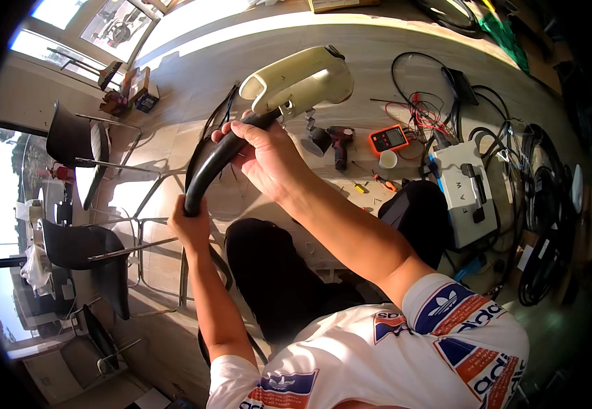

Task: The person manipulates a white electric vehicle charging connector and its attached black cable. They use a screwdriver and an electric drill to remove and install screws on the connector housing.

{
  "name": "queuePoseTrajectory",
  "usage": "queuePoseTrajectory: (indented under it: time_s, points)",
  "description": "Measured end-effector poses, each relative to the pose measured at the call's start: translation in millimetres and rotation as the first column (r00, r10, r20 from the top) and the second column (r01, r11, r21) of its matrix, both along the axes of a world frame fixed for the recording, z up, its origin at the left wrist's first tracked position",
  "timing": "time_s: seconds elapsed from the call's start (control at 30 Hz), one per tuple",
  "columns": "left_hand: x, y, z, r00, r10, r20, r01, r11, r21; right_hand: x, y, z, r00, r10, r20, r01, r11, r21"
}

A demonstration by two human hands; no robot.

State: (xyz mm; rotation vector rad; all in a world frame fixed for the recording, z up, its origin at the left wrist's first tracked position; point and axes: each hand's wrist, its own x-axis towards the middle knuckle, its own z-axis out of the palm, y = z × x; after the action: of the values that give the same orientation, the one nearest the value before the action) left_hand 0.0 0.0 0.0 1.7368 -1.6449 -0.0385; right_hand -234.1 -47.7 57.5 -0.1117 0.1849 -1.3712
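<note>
Black curved tube [213,165] held up in air above floor [378,65], cream plastic housing [303,80] at its upper end. Right hand [267,153] closed round tube just below housing, thumb on top. Left hand [191,221] wrapped round tube's lower end. Past housing, on floor: drill [341,145], orange meter [388,140], white cup [388,160] just beside meter. Farther right, grey case [460,194] with black handle [477,189], black cables [550,264] near it. Black chairs [71,136] at left.

A slanted, curved black tube [211,168] (slightly glossy) joins a cream housing [309,83].
</note>
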Motion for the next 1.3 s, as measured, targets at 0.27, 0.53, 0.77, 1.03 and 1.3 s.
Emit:
queuePoseTrajectory:
  time_s: [0.27,0.53,0.77,1.03,1.3]
  points:
    - [-76,-98,-25,0.949,-0.275,-0.151,0.311,0.889,0.337,-59,-34,-22,0.921,-0.299,-0.248,0.275,0.953,-0.127]
    - [-85,-121,-54,0.898,-0.408,0.164,0.279,0.817,0.505,-54,-48,-69,0.663,-0.600,-0.448,0.531,0.798,-0.284]
    - [-130,-59,12,0.925,-0.378,-0.035,0.298,0.666,0.684,-73,-34,-63,0.747,-0.497,-0.442,0.400,0.866,-0.299]
    - [-176,-51,173,0.826,-0.522,-0.214,0.557,0.815,0.162,-29,-5,-34,0.706,-0.252,-0.662,0.024,0.942,-0.334]
    - [-96,-56,125,0.992,0.035,0.121,-0.029,0.998,-0.049,73,-6,-29,0.644,0.223,-0.732,-0.481,0.862,-0.161]
